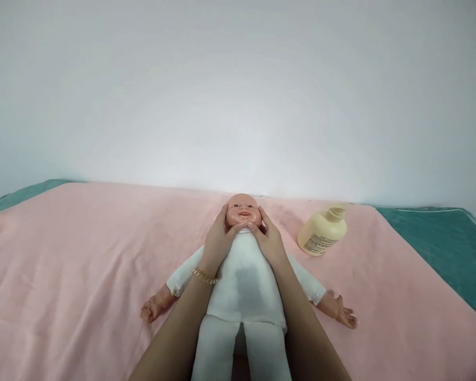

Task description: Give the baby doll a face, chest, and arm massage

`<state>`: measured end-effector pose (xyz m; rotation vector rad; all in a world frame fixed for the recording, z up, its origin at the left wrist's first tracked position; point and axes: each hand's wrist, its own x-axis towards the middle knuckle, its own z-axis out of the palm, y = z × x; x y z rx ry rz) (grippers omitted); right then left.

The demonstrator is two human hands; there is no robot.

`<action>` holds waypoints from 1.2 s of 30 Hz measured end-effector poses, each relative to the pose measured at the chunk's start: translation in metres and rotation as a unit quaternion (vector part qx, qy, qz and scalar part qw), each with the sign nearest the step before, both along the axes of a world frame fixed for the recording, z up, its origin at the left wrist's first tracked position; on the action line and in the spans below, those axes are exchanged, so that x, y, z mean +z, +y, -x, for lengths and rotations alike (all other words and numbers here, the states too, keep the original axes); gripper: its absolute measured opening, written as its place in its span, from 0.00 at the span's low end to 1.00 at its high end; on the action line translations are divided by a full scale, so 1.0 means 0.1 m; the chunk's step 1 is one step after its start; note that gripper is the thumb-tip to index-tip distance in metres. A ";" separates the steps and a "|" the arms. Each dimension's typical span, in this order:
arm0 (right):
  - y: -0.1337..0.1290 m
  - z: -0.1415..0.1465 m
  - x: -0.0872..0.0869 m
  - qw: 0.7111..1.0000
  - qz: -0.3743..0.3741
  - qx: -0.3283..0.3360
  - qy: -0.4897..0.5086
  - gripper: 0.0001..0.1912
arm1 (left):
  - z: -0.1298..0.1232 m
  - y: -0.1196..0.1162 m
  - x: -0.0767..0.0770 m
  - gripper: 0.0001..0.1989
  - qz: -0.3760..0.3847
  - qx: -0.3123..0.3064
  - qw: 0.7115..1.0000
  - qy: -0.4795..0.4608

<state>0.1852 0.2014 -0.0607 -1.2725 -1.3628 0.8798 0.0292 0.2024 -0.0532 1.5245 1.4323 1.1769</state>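
Observation:
A baby doll with a white cloth body lies on its back, its head at the far end and its arms spread out. My left hand cups the left side of the doll's head, the thumb under the chin. On the other side, my right hand holds the head the same way, and the two thumbs nearly meet at the neck. Behind the cheeks my fingers are partly hidden. A beaded bracelet circles my left wrist.
To the right of the doll's head, a pale yellow pump bottle stands on the pink cloth. Green cloth shows at the far right and far left corners. A plain white wall rises just behind the surface.

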 end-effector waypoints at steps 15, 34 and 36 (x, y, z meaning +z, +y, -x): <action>0.01 -0.03 0.03 0.998 -0.038 -0.013 -0.043 0.37 | 0.00 -0.04 0.06 0.32 -0.028 0.008 0.999 0.016; -0.02 -0.01 0.05 0.998 -0.017 -0.020 -0.057 0.33 | 0.00 -0.02 0.04 0.34 -0.015 0.003 1.000 0.016; -0.02 0.00 0.06 0.998 -0.025 -0.024 -0.060 0.33 | 0.00 -0.03 0.06 0.33 -0.023 0.002 1.000 0.021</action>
